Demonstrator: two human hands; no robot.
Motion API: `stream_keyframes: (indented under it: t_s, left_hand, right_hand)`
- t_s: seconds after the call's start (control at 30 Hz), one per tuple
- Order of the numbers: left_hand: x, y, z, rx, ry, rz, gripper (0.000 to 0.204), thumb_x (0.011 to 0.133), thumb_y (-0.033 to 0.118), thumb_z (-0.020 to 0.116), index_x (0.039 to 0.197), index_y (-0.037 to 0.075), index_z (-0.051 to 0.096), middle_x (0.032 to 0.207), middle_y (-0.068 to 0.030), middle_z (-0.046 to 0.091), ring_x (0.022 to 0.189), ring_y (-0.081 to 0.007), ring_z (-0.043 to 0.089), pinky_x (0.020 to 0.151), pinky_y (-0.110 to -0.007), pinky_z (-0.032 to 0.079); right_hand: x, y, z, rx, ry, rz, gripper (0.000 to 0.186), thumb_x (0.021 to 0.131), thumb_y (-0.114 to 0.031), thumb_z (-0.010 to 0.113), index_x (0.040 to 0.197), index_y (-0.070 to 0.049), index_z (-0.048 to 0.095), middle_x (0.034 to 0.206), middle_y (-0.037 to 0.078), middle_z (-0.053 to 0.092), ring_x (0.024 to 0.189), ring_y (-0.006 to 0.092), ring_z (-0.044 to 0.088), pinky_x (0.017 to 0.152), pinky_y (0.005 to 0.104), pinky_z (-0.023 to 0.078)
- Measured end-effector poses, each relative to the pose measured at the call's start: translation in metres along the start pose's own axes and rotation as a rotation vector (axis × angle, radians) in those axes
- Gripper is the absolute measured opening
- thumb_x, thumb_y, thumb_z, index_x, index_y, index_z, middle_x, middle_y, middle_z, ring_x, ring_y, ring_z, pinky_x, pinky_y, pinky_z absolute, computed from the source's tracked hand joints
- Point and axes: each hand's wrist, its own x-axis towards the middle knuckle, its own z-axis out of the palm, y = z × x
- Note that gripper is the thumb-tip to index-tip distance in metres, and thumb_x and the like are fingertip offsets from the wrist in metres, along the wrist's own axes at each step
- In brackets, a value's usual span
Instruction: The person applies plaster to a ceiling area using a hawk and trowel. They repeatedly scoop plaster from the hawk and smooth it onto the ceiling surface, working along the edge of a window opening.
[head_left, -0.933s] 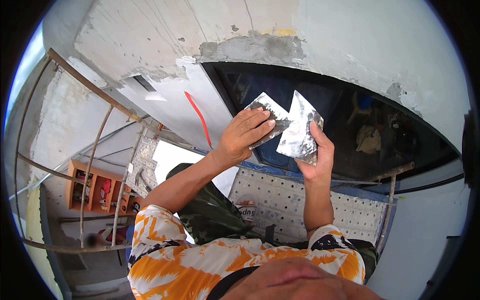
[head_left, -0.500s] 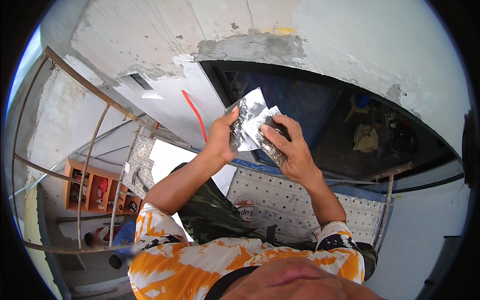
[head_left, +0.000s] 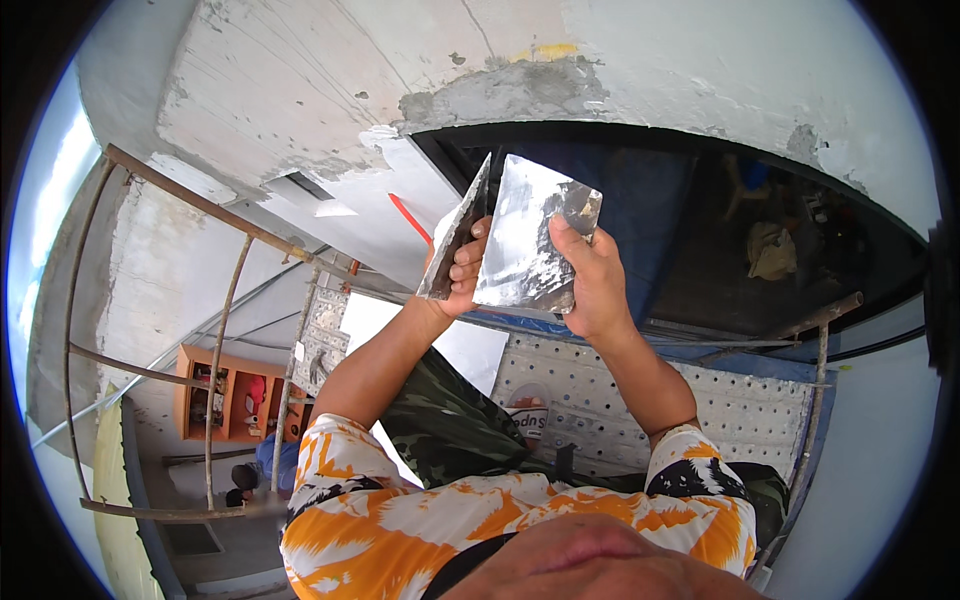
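Observation:
My left hand [head_left: 466, 272] grips a flat metal putty scraper [head_left: 468, 218], tilted nearly edge-on, with white paste along its left side. Fingers of that hand wrap its lower right part. My right hand [head_left: 597, 282] holds a second flat putty scraper [head_left: 528, 215], its broad shiny face toward me, smeared white and dark. The thumb presses on that face; the other fingers are mostly hidden behind it. The two scrapers stand side by side, upper ends apart, lower ends close together. Both are held up before the wall and the dark window opening.
A patched plaster wall [head_left: 300, 90] rises ahead, above a dark-framed opening [head_left: 690, 220]. Below me is a perforated metal scaffold platform [head_left: 650, 400] with a white board [head_left: 470, 350]. Rusty railing [head_left: 190, 195] runs left. Beyond it are an orange shelf unit [head_left: 240, 395] and another person [head_left: 280, 462].
The scrapers overlapped before; now they are apart. The left one has turned nearly edge-on, and the right one now shows its broad face upright. The view has shifted slightly.

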Motion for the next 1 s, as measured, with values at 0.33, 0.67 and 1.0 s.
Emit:
stream_keyframes:
  t_s: [0.33,0.67,1.0]
  left_hand:
    - [0.006,-0.016,0.014,0.261,0.367,0.121,0.034,0.102,0.031,0.046,0.116,0.000,0.049,0.096,-0.0146,0.061,0.082,-0.0254,0.064,0.070,-0.038,0.052]
    - [0.006,-0.026,0.009,0.564,0.431,0.225,0.052,0.100,0.041,0.048,0.139,0.005,0.047,0.129,-0.0149,0.060,0.116,-0.0290,0.061,0.100,-0.045,0.050]
    - [0.012,-0.011,0.012,0.682,0.550,0.637,0.037,0.103,0.033,0.046,0.127,0.006,0.054,0.112,-0.0073,0.067,0.096,-0.0203,0.068,0.085,-0.038,0.057]
  right_hand:
    - [0.002,-0.014,0.003,0.102,0.172,0.121,0.025,0.096,-0.019,0.061,0.112,0.001,0.059,0.101,0.009,0.067,0.087,0.0157,0.067,0.076,0.0312,0.056]
    - [-0.010,-0.002,-0.002,-0.104,0.098,0.009,0.025,0.097,-0.019,0.061,0.110,0.002,0.062,0.099,0.006,0.067,0.087,0.0108,0.064,0.077,0.0274,0.052]
    - [-0.012,0.006,-0.029,-1.133,-0.202,-0.711,0.033,0.096,-0.011,0.057,0.129,-0.004,0.060,0.120,0.014,0.059,0.110,0.0268,0.057,0.094,0.0360,0.046]
